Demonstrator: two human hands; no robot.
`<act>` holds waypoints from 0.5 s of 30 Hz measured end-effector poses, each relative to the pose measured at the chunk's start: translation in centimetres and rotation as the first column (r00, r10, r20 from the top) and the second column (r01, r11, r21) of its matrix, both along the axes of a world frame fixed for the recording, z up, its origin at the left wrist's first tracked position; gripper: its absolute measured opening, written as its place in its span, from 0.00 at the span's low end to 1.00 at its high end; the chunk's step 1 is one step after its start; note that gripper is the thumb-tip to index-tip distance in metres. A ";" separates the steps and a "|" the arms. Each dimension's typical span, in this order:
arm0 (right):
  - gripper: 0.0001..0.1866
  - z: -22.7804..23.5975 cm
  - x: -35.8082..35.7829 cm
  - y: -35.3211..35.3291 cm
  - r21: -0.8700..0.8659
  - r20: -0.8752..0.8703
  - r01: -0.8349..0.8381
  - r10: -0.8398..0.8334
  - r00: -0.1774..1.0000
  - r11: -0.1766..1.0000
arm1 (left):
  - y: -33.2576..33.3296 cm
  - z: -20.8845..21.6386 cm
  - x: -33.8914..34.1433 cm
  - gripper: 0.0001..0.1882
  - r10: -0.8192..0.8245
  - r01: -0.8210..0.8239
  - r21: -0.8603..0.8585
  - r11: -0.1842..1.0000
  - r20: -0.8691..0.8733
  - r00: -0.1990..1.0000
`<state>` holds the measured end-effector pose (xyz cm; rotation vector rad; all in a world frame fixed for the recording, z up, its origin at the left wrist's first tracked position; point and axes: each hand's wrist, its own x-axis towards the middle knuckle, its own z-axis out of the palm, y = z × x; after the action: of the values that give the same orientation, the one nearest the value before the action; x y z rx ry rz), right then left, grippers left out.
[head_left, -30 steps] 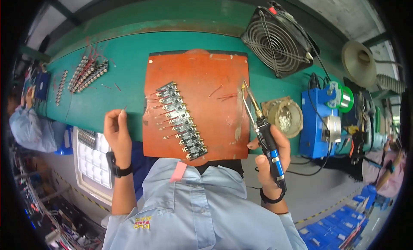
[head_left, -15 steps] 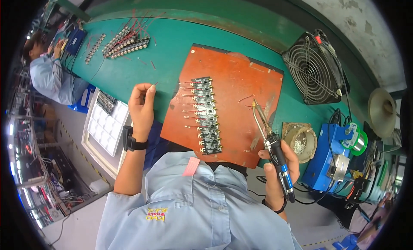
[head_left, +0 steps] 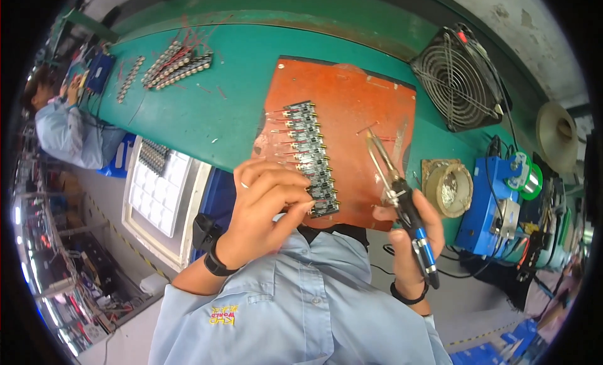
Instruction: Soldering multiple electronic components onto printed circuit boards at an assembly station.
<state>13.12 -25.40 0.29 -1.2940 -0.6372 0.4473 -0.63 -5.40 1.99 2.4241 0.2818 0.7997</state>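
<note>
A strip of small black circuit boards (head_left: pixel 306 142), with brass-coloured parts along its right side and short red wires on its left, lies on the orange work board (head_left: pixel 352 88). My left hand (head_left: pixel 267 198) is at the strip's near end, thumb and forefinger pinched together at its lower left edge. A short thin wire showed in that pinch a moment earlier; the fingertips now mostly hide it. In my right hand (head_left: pixel 418 230) is a soldering iron (head_left: pixel 411 217) with a black and blue handle. Its tip points away from me, above loose red wires (head_left: pixel 370 127) on the board.
A fan (head_left: pixel 457 82) stands at the back right. Nearer are a round dish (head_left: pixel 453 189) with solder bits, a blue soldering station (head_left: pixel 483 201) and a green solder reel (head_left: pixel 527 176). More wired parts (head_left: pixel 179 66) lie far left. A white tray (head_left: pixel 157 201) and a co-worker (head_left: pixel 69 126) are left.
My left hand has moved right and nearer, from the green tabletop to the strip's near end. The iron stays in my right hand, nearly in place. The head view has shifted slightly.
</note>
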 end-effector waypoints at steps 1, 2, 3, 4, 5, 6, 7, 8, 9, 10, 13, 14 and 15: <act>0.32 0.4 -0.8 0.6 -0.030 -0.033 -0.001 0.000 0.999 1.000 | -0.1 0.1 0.1 0.07 -0.037 0.037 -0.008 0.999 -0.001 0.999; 0.34 0.6 -1.3 1.1 -0.058 -0.064 -0.006 0.002 0.998 0.998 | -0.2 0.1 0.2 0.07 -0.069 0.069 -0.015 0.998 0.001 0.998; 0.34 0.7 -1.6 1.5 -0.075 -0.055 0.014 -0.018 0.998 0.997 | -0.2 0.1 0.4 0.07 -0.100 0.100 -0.023 0.995 0.004 0.995; 0.33 0.7 -1.8 2.0 -0.084 0.023 -0.012 0.014 1.000 0.996 | -0.1 -0.1 0.5 0.07 -0.117 0.117 -0.040 0.992 0.015 0.993; 0.33 0.7 -2.0 2.6 -0.094 0.100 -0.041 0.051 0.994 0.995 | 0.2 -0.1 0.4 0.07 -0.135 0.136 -0.043 0.990 0.022 0.991; 0.32 0.8 -2.2 2.9 -0.107 0.176 -0.075 0.093 0.980 0.991 | 0.4 -0.2 0.4 0.07 -0.149 0.151 -0.046 0.988 0.029 0.988; 0.32 0.8 -2.4 3.1 -0.120 0.182 -0.066 0.088 0.979 0.991 | 0.7 -0.3 0.3 0.07 -0.161 0.162 -0.048 0.986 0.035 0.986; 0.32 0.8 -2.6 3.3 -0.120 0.193 -0.079 0.101 0.976 0.990 | 0.9 -0.4 0.3 0.07 -0.164 0.166 -0.059 0.984 0.045 0.985; 0.31 0.9 -2.7 3.5 -0.119 0.202 -0.095 0.118 0.972 0.988 | 1.0 -0.4 0.3 0.07 -0.177 0.180 -0.074 0.981 0.051 0.983; 0.31 0.9 -2.9 3.7 -0.115 0.209 -0.114 0.137 0.968 0.987 | 1.1 -0.5 0.2 0.07 -0.187 0.191 -0.087 0.978 0.054 0.981; 0.31 1.0 -3.7 4.3 -0.131 0.174 -0.097 0.119 0.977 0.987 | 1.6 -0.9 -0.3 0.07 -0.191 0.197 -0.120 0.973 0.059 0.980; 0.31 1.0 -3.9 4.4 -0.134 0.156 -0.087 0.108 0.982 0.987 | 1.7 -1.0 -0.5 0.07 -0.192 0.198 -0.134 0.971 0.058 0.980; 0.31 1.0 -4.0 4.6 -0.138 0.158 -0.092 0.114 0.981 0.986 | 1.7 -1.1 -0.6 0.07 -0.196 0.202 -0.146 0.968 0.058 0.979</act>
<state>9.08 -20.84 1.30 -1.4369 -0.8285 0.4756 -1.27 -3.67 0.90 2.2478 0.0767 0.7129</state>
